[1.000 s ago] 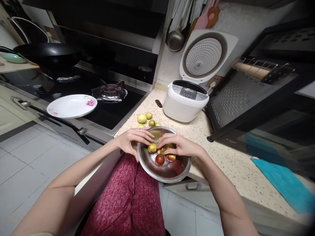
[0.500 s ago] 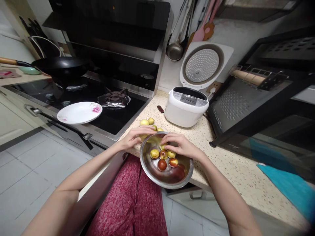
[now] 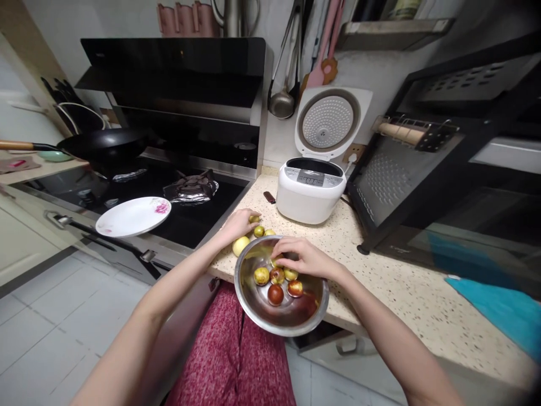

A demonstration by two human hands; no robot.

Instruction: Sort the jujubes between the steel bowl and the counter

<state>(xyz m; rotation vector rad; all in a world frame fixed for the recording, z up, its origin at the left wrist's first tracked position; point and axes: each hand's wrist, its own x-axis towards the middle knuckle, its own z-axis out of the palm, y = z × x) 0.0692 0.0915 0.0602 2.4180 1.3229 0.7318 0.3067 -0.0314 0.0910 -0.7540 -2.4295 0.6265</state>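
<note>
A steel bowl (image 3: 279,325) sits at the counter's front edge, above my lap. Several jujubes lie in it, some yellow-green, one a red-brown jujube (image 3: 275,294). My right hand (image 3: 303,256) reaches over the bowl, fingers curled down on a yellow-green jujube (image 3: 275,262) that they partly hide. Behind the bowl's left rim, my left hand (image 3: 239,225) closes its fingers round a greenish jujube (image 3: 255,219) on the counter. Close by are a pale yellow jujube (image 3: 240,246) and a smaller greenish jujube (image 3: 259,231).
An open white rice cooker (image 3: 310,197) stands behind the bowl, a brown-handled object (image 3: 269,197) beside it. To the left, a floral plate (image 3: 131,217) rests at the stove's front, with a wok (image 3: 105,146) behind. A turquoise cloth (image 3: 494,307) lies at right.
My left hand has moved from the bowl's left rim to the jujubes farther back, uncovering the pale yellow one. My right hand stays over the same jujube in the bowl. The camera view has shifted.
</note>
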